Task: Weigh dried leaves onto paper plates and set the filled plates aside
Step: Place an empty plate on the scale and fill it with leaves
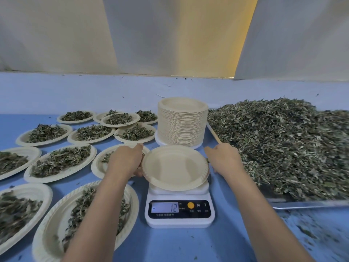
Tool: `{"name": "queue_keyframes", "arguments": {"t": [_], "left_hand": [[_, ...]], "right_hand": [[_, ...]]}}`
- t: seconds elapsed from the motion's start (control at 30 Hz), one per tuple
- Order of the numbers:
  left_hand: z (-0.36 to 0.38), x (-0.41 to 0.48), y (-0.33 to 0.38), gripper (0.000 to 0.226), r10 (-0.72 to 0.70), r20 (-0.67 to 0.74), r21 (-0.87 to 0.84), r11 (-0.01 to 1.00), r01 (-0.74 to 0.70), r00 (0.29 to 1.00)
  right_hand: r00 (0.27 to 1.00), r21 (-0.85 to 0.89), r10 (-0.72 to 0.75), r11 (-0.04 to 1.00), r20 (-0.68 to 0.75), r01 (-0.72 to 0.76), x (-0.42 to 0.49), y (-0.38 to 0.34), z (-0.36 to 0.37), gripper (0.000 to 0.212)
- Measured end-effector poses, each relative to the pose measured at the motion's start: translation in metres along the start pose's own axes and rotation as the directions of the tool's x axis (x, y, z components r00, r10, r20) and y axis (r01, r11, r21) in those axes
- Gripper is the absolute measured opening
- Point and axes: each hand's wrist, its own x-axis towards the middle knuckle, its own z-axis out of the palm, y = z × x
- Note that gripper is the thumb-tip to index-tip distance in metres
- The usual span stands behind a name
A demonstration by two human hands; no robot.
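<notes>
Tabletop (170,246), blue, holds scale (179,214), filled plates (56,179), leaf tray (302,204); pale wall (170,44) behind.

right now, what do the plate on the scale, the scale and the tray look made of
Plate: looks like moulded paper or pulp, matte cream, with a crimped rim.
Scale: seems to be smooth white plastic, with a glossy dark display panel.
Tray: probably metal, going by its shiny grey rim.

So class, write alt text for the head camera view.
A person's left hand holds an empty paper plate over a white scale; the right hand is beside a tray heaped with dried leaves. Filled plates lie to the left, a plate stack behind.
</notes>
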Motion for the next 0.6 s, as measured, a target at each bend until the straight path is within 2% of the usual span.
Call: {"name": "queue_keyframes", "arguments": {"t": [0.1, 0.3, 0.33, 0.47, 0.6], "left_hand": [[-0.001, 0.002, -0.002, 0.048, 0.079, -0.105, 0.149, 0.987, -0.063, 0.991], [0.002, -0.001, -0.002, 0.045, 0.113, -0.12, 0.235, 0.969, -0.083, 0.986], [0.003, -0.001, -0.002, 0.044, 0.116, -0.114, 0.233, 0.969, -0.087, 0.987], [0.007, -0.002, 0.0, 0.044, 0.109, -0.077, 0.169, 0.981, -0.095, 0.991], [0.005, -0.006, 0.0, 0.043, 0.135, -0.11, 0.241, 0.965, -0.105, 0.985]], "right_hand": [[0.997, -0.035, 0.021, 0.999, -0.072, -0.023, 0.003, 0.003, -0.008, 0.039], [0.953, -0.112, -0.002, 0.993, -0.302, -0.033, 0.005, 0.029, -0.034, 0.025], [0.955, -0.147, 0.01, 0.988, -0.298, -0.056, 0.007, 0.037, -0.038, 0.027], [0.982, -0.298, 0.152, 0.938, -0.112, -0.179, 0.022, 0.063, -0.042, 0.048], [0.969, -0.364, 0.247, 0.903, 0.002, -0.229, 0.031, 0.069, -0.032, 0.058]]}}
